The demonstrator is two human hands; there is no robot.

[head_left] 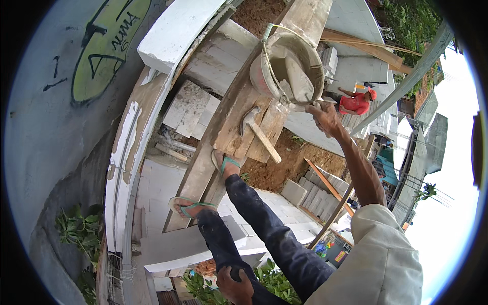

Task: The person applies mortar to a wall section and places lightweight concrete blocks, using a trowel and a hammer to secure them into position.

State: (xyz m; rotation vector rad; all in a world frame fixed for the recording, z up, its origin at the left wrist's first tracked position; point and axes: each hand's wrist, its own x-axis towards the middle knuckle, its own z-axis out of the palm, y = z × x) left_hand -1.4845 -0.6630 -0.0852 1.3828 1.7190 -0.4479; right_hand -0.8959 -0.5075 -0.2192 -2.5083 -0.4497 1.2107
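A mortar-smeared bucket (262, 76) with a raised wire handle stands on wooden planks at the upper middle, wet grey mortar inside. My right hand (327, 119) is closed at the bucket's near right rim, round the handle end of a trowel (299, 81). The trowel's mortar-coated blade lies inside the bucket. My left hand (235, 285) rests on my dark-trousered leg at the bottom, thumb and fingers apart, with nothing visible in it. Between my feet and the bucket, a claw hammer (260, 133) with a wooden handle lies on the planks.
My sandalled feet stand on a narrow plank (195, 190). White block walls (173, 35) run alongside, with bare soil (274, 170) below. Stacked blocks (325, 195) lie lower right. A person in red (356, 102) is farther off. A slanting pole (406, 84) crosses the right side.
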